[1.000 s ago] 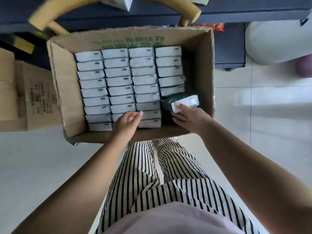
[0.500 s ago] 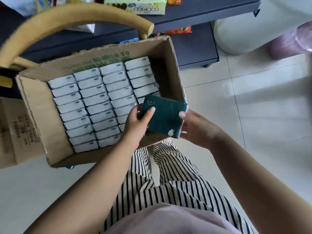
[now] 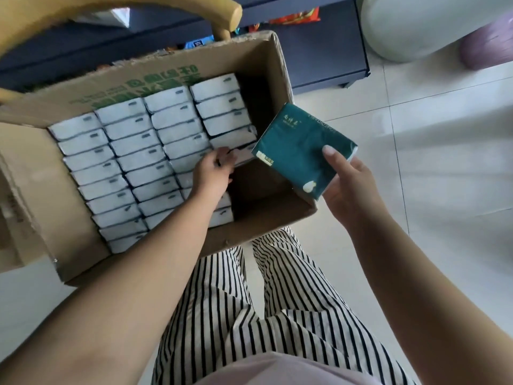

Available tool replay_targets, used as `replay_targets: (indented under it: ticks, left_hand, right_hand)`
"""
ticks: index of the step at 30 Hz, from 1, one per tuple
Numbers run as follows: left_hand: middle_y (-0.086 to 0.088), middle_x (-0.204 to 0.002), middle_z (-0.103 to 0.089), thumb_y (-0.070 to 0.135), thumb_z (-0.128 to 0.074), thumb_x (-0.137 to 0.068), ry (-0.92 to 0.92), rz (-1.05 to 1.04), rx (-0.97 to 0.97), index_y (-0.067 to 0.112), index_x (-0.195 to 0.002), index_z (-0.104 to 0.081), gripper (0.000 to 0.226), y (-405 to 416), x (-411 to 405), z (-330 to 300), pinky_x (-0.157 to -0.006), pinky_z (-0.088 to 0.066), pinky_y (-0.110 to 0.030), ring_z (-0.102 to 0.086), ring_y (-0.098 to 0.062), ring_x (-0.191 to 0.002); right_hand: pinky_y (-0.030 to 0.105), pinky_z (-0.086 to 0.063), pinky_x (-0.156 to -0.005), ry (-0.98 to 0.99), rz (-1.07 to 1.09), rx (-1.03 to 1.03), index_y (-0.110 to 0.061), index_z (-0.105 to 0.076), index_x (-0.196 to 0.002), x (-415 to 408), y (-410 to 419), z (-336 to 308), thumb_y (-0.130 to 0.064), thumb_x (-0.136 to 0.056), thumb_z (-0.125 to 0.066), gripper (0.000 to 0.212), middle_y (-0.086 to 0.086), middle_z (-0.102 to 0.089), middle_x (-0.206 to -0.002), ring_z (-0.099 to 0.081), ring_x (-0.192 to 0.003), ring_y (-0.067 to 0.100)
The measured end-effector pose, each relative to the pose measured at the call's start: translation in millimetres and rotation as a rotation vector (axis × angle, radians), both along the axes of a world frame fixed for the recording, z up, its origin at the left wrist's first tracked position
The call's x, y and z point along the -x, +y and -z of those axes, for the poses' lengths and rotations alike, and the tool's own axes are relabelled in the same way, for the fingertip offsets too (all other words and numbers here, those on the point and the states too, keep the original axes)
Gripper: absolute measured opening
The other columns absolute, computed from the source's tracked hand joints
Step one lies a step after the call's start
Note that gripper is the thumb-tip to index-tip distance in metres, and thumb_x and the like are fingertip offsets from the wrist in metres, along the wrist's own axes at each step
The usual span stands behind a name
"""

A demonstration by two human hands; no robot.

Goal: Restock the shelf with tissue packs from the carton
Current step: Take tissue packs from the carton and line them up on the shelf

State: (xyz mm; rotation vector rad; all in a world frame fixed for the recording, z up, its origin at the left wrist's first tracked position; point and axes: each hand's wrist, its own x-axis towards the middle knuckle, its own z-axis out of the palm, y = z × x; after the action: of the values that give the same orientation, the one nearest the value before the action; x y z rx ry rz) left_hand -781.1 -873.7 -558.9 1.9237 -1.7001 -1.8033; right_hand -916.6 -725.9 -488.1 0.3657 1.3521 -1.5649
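Note:
An open brown carton (image 3: 36,207) stands on the floor in front of my knees, filled with several rows of tissue packs (image 3: 133,151) standing on edge, white ends up. My right hand (image 3: 347,182) holds one dark green tissue pack (image 3: 299,147) above the carton's right front corner, thumb on its face. My left hand (image 3: 212,173) reaches into the carton and pinches the top of another pack (image 3: 241,157) in the right-hand row, beside an empty gap. A dark blue shelf (image 3: 327,51) with snack packets stands behind the carton.
A curved wooden chair back (image 3: 116,15) arches over the carton's far side. Another cardboard box (image 3: 11,240) sits at the left. A white rounded object (image 3: 416,26) and a purple one (image 3: 488,48) stand at the right on the pale tiled floor. My striped trousers (image 3: 249,315) fill the foreground.
My right hand has lifted the green pack out of the carton and carried it right, alone. My left hand let go of it and went back down into the carton onto another pack.

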Motion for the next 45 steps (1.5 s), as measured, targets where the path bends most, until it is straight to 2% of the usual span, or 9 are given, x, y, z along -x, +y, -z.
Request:
replay_targets:
  ticks: [3,7,14,18,25,28,35,40,45]
  left_hand:
    - [-0.013,-0.125,-0.058,0.030,-0.062,-0.087,-0.100,0.254,0.116,0.008,-0.126,-0.055,0.046,-0.9,-0.1,15.2,-0.092,-0.049,-0.043,-0.057,-0.029,-0.111]
    - [-0.012,-0.130,-0.055,0.029,-0.064,-0.086,-0.224,0.384,0.243,0.007,-0.127,-0.056,0.047,1.5,4.7,25.8,-0.098,-0.037,-0.026,-0.051,-0.025,-0.119]
    - [-0.009,-0.115,-0.066,0.032,-0.065,-0.086,-0.258,0.283,0.225,0.010,-0.115,-0.066,0.036,-2.1,10.2,23.4,-0.089,-0.044,-0.025,-0.059,-0.022,-0.108]
    - [-0.001,-0.094,-0.068,0.032,-0.068,-0.083,-0.180,0.233,0.200,0.009,-0.105,-0.071,0.032,1.6,8.1,0.9,-0.068,-0.042,-0.019,-0.061,-0.012,-0.089]
    - [0.002,-0.090,-0.064,0.025,-0.068,-0.082,-0.057,-0.048,0.270,0.008,-0.107,-0.068,0.030,1.1,-40.5,-75.0,-0.077,-0.047,-0.024,-0.060,-0.010,-0.082]
    - [0.006,-0.086,-0.065,0.027,-0.070,-0.081,-0.036,-0.217,0.376,0.016,-0.107,-0.066,0.029,-9.8,-72.3,-101.3,-0.070,-0.046,-0.012,-0.059,0.007,-0.069]
    - [-0.008,-0.097,-0.070,0.029,-0.068,-0.080,-0.215,-0.180,0.711,0.004,-0.101,-0.071,0.033,-26.0,-141.8,-83.1,-0.084,-0.051,-0.030,-0.065,-0.020,-0.091]
    - [-0.012,-0.103,-0.065,0.022,-0.074,-0.076,-0.310,0.054,0.441,0.004,-0.100,-0.068,0.030,-7.4,-145.3,-31.1,-0.071,-0.033,-0.016,-0.059,-0.025,-0.098]
    - [-0.012,-0.106,-0.060,0.021,-0.072,-0.078,-0.324,-0.015,0.358,0.004,-0.106,-0.063,0.034,3.0,-135.4,-10.8,-0.066,-0.027,-0.012,-0.055,-0.022,-0.096]
  right_hand:
    - [0.034,-0.057,-0.076,0.057,-0.001,0.017,-0.005,-0.056,-0.102,4.1,-0.7,2.2,-0.011,-0.090,-0.049,0.015,0.005,-0.068,-0.095,-0.068,-0.091,0.019]
    - [0.029,-0.056,-0.067,0.101,0.033,-0.011,-0.008,-0.057,-0.096,9.5,1.7,2.8,-0.007,-0.094,-0.044,0.013,-0.003,-0.072,-0.080,-0.069,-0.080,0.013]
    - [0.032,-0.058,-0.069,0.095,0.079,-0.024,-0.011,-0.056,-0.092,15.5,3.1,1.3,-0.009,-0.096,-0.043,0.014,-0.006,-0.072,-0.077,-0.070,-0.080,0.012]
    - [0.033,-0.058,-0.071,0.041,0.110,0.004,-0.010,-0.056,-0.094,13.9,0.9,-2.4,-0.010,-0.096,-0.042,0.014,-0.003,-0.073,-0.080,-0.070,-0.083,0.015]
    - [0.034,-0.057,-0.080,0.014,0.074,0.088,-0.009,-0.056,-0.099,8.5,-19.4,-23.1,-0.011,-0.096,-0.043,0.014,0.002,-0.072,-0.091,-0.068,-0.094,0.021]
    - [0.030,-0.057,-0.074,0.027,-0.050,0.120,-0.006,-0.057,-0.102,-4.5,-41.6,-31.3,-0.013,-0.096,-0.044,0.016,0.005,-0.071,-0.095,-0.069,-0.092,0.019]
    - [0.032,-0.056,-0.082,-0.051,-0.268,0.070,-0.009,-0.057,-0.109,-45.6,-79.4,-7.3,-0.017,-0.095,-0.048,0.019,0.012,-0.066,-0.115,-0.065,-0.105,0.026]
    - [0.040,-0.052,-0.091,-0.100,-0.308,-0.060,-0.005,-0.053,-0.120,-63.3,-74.9,20.4,-0.017,-0.094,-0.051,0.028,0.014,-0.066,-0.117,-0.065,-0.106,0.028]
    - [0.034,-0.057,-0.076,0.029,-0.423,-0.310,-0.009,-0.059,-0.111,-61.0,-60.8,35.9,-0.021,-0.092,-0.057,0.023,0.013,-0.067,-0.112,-0.068,-0.096,0.024]
